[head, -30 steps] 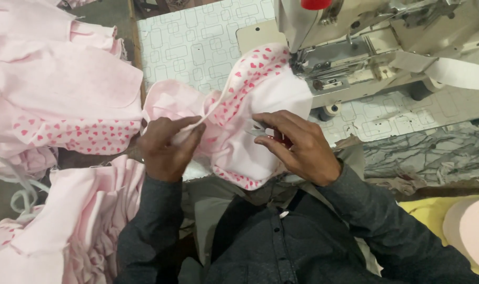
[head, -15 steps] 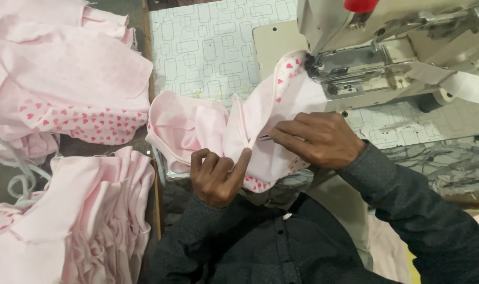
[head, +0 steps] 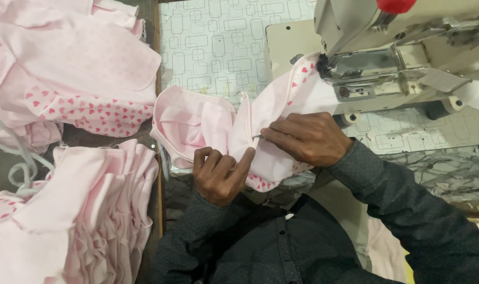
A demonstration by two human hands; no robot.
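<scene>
The pink garment (head: pixel 197 123) was pinched at its seam by the left hand (head: pixel 218 171); a small tool, perhaps snips, was gripped in the right hand (head: pixel 308 139), aligning the fabric under the sewing machine (head: pixel 387 58).

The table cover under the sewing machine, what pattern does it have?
The table cover is white with outlined rounded squares, seen in the head view.

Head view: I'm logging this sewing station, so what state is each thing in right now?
Pink garment: bunched, one edge fed under the machine's presser foot.
Sewing machine: fabric under the foot.
Left hand: pinching the garment's seam edge.
Right hand: pressed on the garment, holding a small thin metal tool.
Sewn pink pieces: piled at left.
Ruffled pink stack: heaped at lower left.
</scene>
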